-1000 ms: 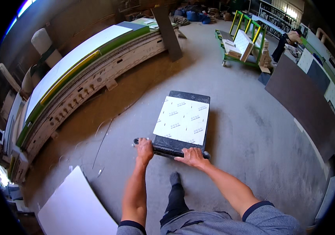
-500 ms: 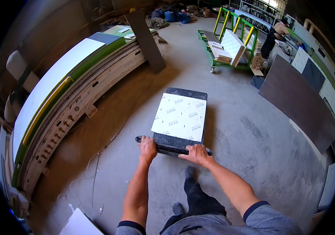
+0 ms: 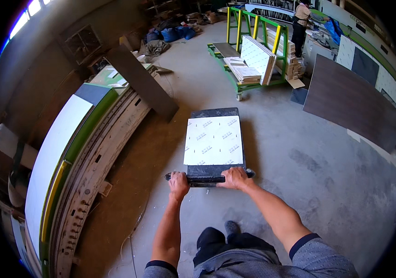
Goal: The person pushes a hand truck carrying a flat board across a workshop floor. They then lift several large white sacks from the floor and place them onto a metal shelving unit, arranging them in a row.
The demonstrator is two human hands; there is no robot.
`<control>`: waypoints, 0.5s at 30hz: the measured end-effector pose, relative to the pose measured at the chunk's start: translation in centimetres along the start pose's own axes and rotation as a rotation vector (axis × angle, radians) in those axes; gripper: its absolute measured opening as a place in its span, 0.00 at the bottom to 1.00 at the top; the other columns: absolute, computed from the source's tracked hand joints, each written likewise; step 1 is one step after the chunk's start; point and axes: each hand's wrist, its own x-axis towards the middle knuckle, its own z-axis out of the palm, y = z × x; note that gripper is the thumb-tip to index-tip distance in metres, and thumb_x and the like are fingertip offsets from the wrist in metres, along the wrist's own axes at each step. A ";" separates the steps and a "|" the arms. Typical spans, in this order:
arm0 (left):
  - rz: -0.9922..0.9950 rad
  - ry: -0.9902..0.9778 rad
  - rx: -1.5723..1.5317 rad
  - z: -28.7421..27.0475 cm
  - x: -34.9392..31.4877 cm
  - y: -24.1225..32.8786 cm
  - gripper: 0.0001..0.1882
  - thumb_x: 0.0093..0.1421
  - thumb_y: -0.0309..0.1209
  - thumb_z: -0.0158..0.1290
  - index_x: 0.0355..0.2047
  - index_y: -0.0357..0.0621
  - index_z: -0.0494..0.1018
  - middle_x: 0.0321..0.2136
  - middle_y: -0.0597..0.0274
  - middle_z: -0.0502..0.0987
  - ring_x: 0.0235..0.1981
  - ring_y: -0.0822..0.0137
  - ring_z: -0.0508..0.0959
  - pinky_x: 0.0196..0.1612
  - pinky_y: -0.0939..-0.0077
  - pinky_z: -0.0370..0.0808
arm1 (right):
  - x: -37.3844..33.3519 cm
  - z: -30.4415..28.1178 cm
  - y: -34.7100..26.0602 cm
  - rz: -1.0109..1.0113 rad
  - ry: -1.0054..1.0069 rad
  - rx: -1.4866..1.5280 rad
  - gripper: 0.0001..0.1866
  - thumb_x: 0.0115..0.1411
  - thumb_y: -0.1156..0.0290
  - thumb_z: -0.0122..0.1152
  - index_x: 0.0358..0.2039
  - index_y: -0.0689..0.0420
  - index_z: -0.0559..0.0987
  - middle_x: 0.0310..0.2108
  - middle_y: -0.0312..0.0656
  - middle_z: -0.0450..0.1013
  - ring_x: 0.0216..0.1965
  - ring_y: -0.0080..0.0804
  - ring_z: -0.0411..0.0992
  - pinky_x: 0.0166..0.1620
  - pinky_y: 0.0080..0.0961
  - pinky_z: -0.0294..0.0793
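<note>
My left hand (image 3: pixel 178 184) and my right hand (image 3: pixel 236 178) are both wrapped round the black handlebar (image 3: pixel 202 179) of a low, dark cart. The left grips near the bar's left end, the right near its right end. Ahead of the bar lies the cart's black platform (image 3: pixel 214 112). On it rests a flat white panel (image 3: pixel 213 140) with small printed marks, leaving dark strips of platform bare at the front and back. The cart's wheels are hidden beneath.
A green machine with a white top (image 3: pixel 59 139) curves along the left, a brown board (image 3: pixel 142 83) leaning on its end. Ahead stands a green and yellow rack trolley (image 3: pixel 249 86) loaded with panels. At the right are a large dark panel (image 3: pixel 346 102) and a person (image 3: pixel 301 23). A cable (image 3: pixel 138 222) lies on the floor.
I have moved forward with the cart, both hands staying on the bar. The rack trolley looks nearer and farther left, and the person's posture has changed to more upright.
</note>
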 end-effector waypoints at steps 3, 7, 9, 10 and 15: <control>-0.005 -0.030 -0.015 -0.8 6.5 2.1 0.06 0.51 0.25 0.50 0.27 0.38 0.77 0.33 0.45 0.78 0.43 0.43 0.75 0.45 0.50 0.74 | 4.7 -3.5 3.9 0.016 -0.001 -0.047 0.28 0.50 0.40 0.63 0.37 0.53 0.84 0.34 0.52 0.80 0.40 0.49 0.79 0.48 0.43 0.76; 0.025 -0.066 -0.017 -0.5 14.2 4.2 0.07 0.53 0.25 0.49 0.31 0.39 0.76 0.35 0.47 0.78 0.44 0.43 0.75 0.44 0.50 0.73 | 10.1 -8.6 8.8 0.031 -0.025 -0.070 0.20 0.50 0.53 0.64 0.39 0.51 0.84 0.36 0.48 0.81 0.42 0.46 0.78 0.49 0.41 0.76; 0.044 -0.017 -0.059 0.1 17.3 5.4 0.07 0.52 0.28 0.53 0.32 0.40 0.74 0.34 0.47 0.78 0.44 0.44 0.75 0.44 0.49 0.73 | 12.6 -10.6 11.6 0.041 -0.028 -0.100 0.16 0.48 0.58 0.63 0.36 0.50 0.84 0.34 0.48 0.80 0.41 0.48 0.78 0.47 0.43 0.76; 0.053 0.008 -0.084 0.3 19.2 6.3 0.08 0.51 0.29 0.55 0.32 0.41 0.74 0.34 0.47 0.78 0.43 0.45 0.75 0.44 0.49 0.72 | 13.8 -11.9 13.2 0.062 -0.025 -0.106 0.16 0.47 0.59 0.63 0.36 0.50 0.84 0.33 0.48 0.80 0.41 0.48 0.78 0.47 0.43 0.76; 0.126 -0.117 -0.115 -1.9 26.2 9.1 0.10 0.59 0.30 0.49 0.40 0.42 0.70 0.38 0.48 0.77 0.45 0.45 0.75 0.46 0.47 0.71 | 18.0 -17.1 18.3 0.092 -0.040 -0.142 0.14 0.46 0.63 0.61 0.34 0.49 0.83 0.32 0.50 0.80 0.39 0.50 0.78 0.46 0.45 0.75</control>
